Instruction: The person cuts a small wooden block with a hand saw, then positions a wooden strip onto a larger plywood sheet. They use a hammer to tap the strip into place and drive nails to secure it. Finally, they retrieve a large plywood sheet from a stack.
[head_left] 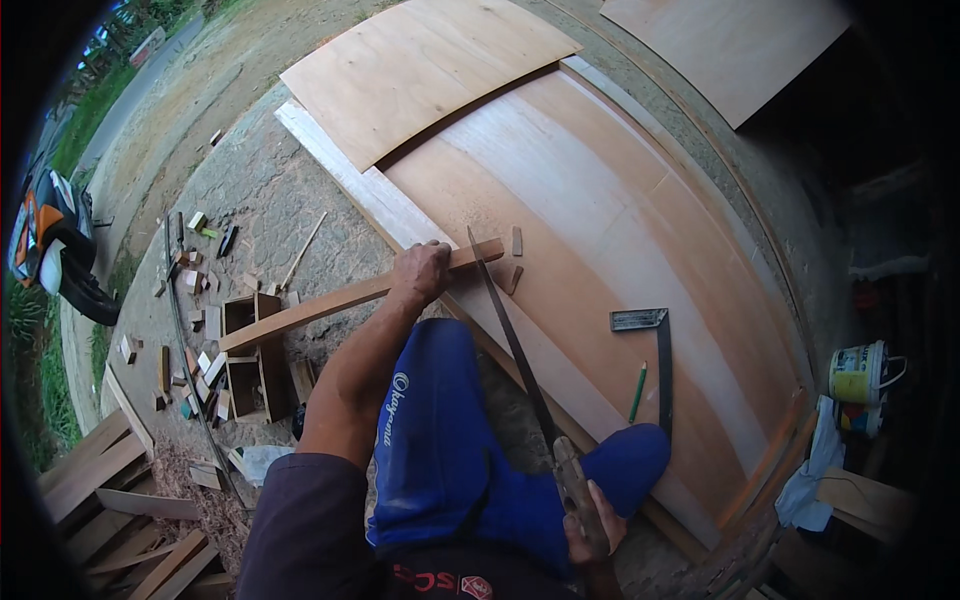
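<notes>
The left hand [420,272] presses down on a long wooden batten [340,298], fingers curled closed over it near its far end, which lies across the edge of a big plywood sheet [620,230] on the ground. The right hand [590,520] is clenched round the handle of a handsaw [515,345], whose thin blade meets the batten just beside the left hand. The batten looks stiff and light, liable to chatter, so holding it close to the blade seems wise. The blade looks springy and may bend if forced. A metal square [655,350] and green pencil [637,392] rest on the sheet; 2 small offcuts [515,262] lie nearby.
</notes>
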